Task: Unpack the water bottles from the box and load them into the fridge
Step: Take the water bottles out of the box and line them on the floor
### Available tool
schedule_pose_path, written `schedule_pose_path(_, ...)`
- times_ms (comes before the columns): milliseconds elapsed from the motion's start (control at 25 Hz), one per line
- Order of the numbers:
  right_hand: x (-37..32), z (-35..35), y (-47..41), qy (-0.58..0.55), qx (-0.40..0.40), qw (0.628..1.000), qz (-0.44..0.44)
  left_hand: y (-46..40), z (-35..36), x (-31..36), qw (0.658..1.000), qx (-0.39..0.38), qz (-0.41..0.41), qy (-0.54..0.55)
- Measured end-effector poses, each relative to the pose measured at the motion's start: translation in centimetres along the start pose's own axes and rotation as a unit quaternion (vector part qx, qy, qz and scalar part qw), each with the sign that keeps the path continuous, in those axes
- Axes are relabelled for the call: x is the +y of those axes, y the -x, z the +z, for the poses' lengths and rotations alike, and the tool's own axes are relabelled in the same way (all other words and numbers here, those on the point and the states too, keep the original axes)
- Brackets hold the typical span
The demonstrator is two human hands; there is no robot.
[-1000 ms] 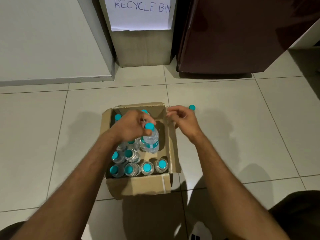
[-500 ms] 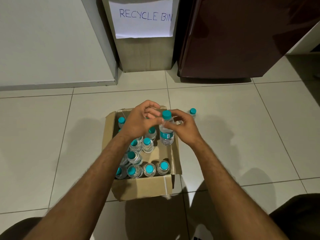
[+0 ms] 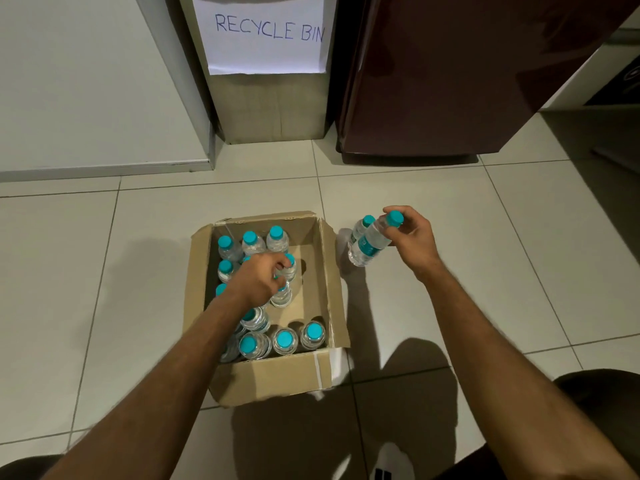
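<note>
Beyond the box, against the back wall: the fridge [image 3: 450,74], dark maroon, door closed. Left of it, also beyond the box, a tall bin [image 3: 273,105] with a paper sign reading RECYCLE BIN. Pale tiled floor [image 3: 433,306] all round.

Landmark: the cardboard box [image 3: 270,374], flaps open, sitting on the floor between the person's forearms. Inside it, small water bottles with teal caps stand upright: a row along the far wall, a row along the near wall, more down the left side. The right-centre of the box shows bare cardboard, so several bottles look to be out already.

Right of the box, just off its far right corner, one bottle [image 3: 360,228] stands on the floor.

Right hand [image 3: 414,240], right of the box and above the floor: fingers curled round the neck and cap of a second bottle [image 3: 370,242], held tilted, its base low and just beside the standing one. Whether the base touches the floor I cannot tell.

Left hand [image 3: 258,277], inside the box near its middle: fingers curled down onto the top of another bottle [image 3: 282,292], pinching near the cap.

Step in hand, as I judge it: unpacking, staging bottles on the floor to the right of the box. Fridge loading not begun; door not yet opened.

Next move probably calls for: stand the right-hand bottle upright beside the first without knocking it over, let go, and lift the left-hand bottle straight up, clear of its neighbours and the box wall.
</note>
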State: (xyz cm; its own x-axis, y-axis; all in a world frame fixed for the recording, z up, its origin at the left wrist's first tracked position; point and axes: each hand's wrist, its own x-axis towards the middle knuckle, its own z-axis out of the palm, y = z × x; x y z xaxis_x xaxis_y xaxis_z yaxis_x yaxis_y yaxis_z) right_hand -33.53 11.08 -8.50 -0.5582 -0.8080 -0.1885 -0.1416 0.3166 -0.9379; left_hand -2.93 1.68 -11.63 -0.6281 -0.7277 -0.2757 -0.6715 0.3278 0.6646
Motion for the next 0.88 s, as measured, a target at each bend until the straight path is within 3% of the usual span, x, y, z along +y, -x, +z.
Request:
schedule_pose_path(200, 3.0, 1.4, -1.5, 0.171, 0.045, 0.983, 0.056, 0.1, 1.8, -0.8, 0.998, -0.018, -0.017, -0.06)
schedule_pose_path(400, 4.2, 3.2, -2.9, 0.323, 0.018, 0.943, 0.081, 0.2, 2.3, -1.8, 0.994, -0.03, 0.007, -0.109)
schedule_pose_path(680, 3.8, 4.1, -3.8, 0.458, -0.024, 0.886, 0.071, 0.3, 2.5, -1.4, 0.991, -0.027, 0.0, -0.134)
schedule_pose_path(880, 3.8, 4.5, -3.9, 0.465, -0.023, 0.882, 0.077, 0.8, 2.9, -1.1, 0.988, -0.036, 0.003, -0.151)
